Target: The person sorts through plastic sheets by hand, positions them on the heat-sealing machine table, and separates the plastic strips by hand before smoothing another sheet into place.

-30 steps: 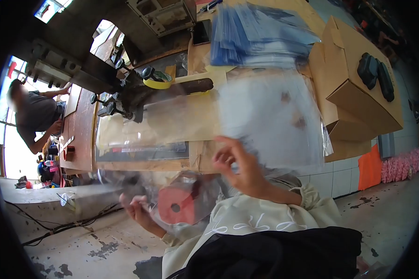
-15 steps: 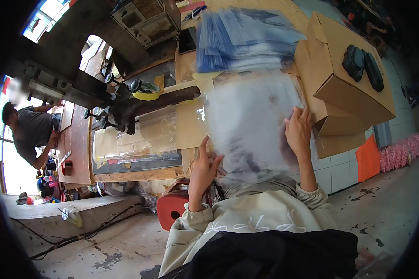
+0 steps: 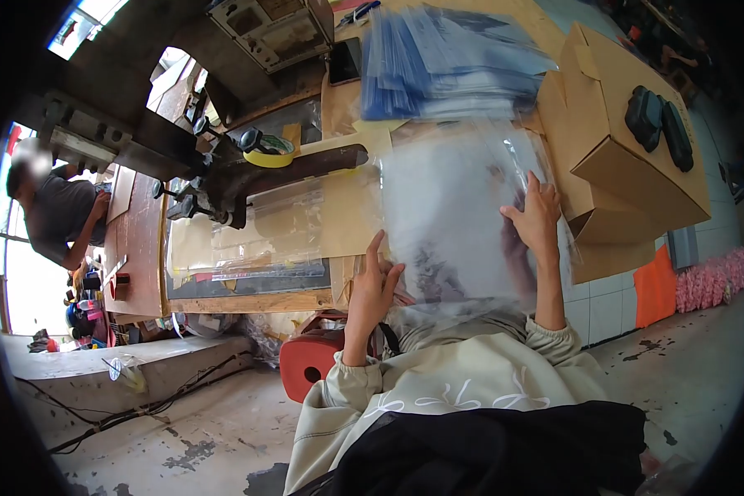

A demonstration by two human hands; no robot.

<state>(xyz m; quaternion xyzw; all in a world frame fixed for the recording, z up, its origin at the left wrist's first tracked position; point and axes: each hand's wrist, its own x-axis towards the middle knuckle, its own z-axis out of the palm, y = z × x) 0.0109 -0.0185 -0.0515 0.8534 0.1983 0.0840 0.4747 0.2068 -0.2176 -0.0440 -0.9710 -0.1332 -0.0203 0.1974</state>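
In front of me lies a stack of clear plastic sheets [image 3: 455,207], its glossy top reflecting light. My left hand [image 3: 375,285] is at the stack's lower left edge, index finger stretched along it and thumb apart. My right hand [image 3: 537,217] rests at the right edge, fingers extended and thumb spread inward. Neither hand has anything visible in its grip. Just beyond the sheets is a fanned pile of bluish plastic sleeves [image 3: 446,66].
Left stands a dark metal press [image 3: 223,186] with a tape roll [image 3: 269,150] on its arm. A cardboard box [image 3: 636,165] carrying a dark case [image 3: 660,128] is at right. A red stool [image 3: 306,368] sits below the table. Another person [image 3: 58,207] works at far left.
My right hand's fingers have gone from curled to stretched out at the sheets' right edge. My left hand stays by the left edge. The view has shifted slightly.
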